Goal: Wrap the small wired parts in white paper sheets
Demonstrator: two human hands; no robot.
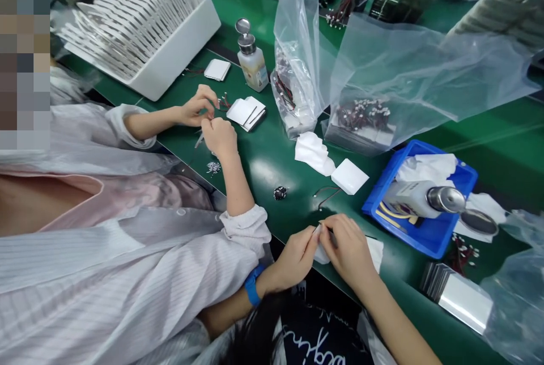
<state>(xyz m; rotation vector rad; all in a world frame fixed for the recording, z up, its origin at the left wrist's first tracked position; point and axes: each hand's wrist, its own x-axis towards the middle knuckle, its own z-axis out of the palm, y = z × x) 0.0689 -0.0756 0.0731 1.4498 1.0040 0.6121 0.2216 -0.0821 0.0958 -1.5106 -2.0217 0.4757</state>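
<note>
At the near edge of the green table, my left hand [294, 258], with a blue wristband, pinches a small thin white piece whose kind I cannot make out. My right hand [349, 249] meets it there, fingertips closed together at the upper end of the same piece. A white sheet [376, 253] shows partly behind my right hand. Just beyond my hands lies a flat white square pack [349, 176] with thin dark red wires [326, 194] trailing from it. A crumpled white wipe [313, 152] touches the area beside this pack.
To the left, a co-worker's hands [219, 135] handle something small. A blue bin [419, 243] holding a pump bottle [420, 198] stands at right, near stacked silvery packs [463, 300]. Beyond are plastic bags [369, 81], another bottle [253, 64] and a white rack [170, 64].
</note>
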